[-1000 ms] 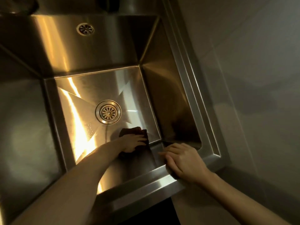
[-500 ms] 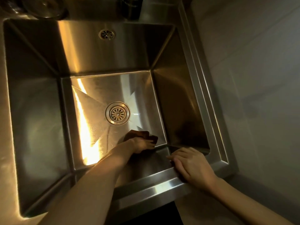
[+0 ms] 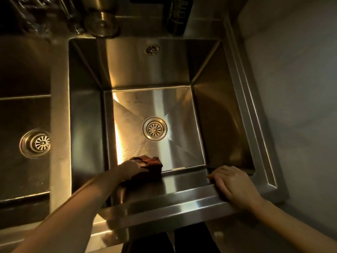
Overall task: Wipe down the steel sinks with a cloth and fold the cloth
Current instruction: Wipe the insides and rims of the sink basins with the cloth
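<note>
The left hand (image 3: 130, 169) reaches down into the sink (image 3: 220, 125) and grips the cloth (image 3: 152, 167). Its fingers (image 3: 141, 164) are bent over the top of the dark, reddish wad and press it onto the sink floor where the floor meets the front wall. Whether the thumb is tucked under the wad cannot be told, as the hand covers it. Most of the cloth sticks out ahead of the fingertips and to their right; a dark part of it trails back under the wrist against the front wall.

The drain (image 3: 154, 130) lies beyond the cloth and slightly right of it, apart from it, in the middle of the floor. Farther the same way, high on the back wall, sits the small overflow (image 3: 152, 49).

To the right of the grip, the right hand (image 3: 235, 185) rests palm down on the front rim (image 3: 173, 207). Its fingers (image 3: 221, 175) are close together and nearly straight, their tips reaching over the rim's inner edge near the front right corner; it holds nothing.

Left of the gripping hand, past a steel divider, is a second sink (image 3: 60, 115) with its own drain (image 3: 35, 143). Behind the back wall stand a dark bottle (image 3: 177, 15) and a round metal base (image 3: 102, 24). A pale wall (image 3: 291, 88) runs along the right.
</note>
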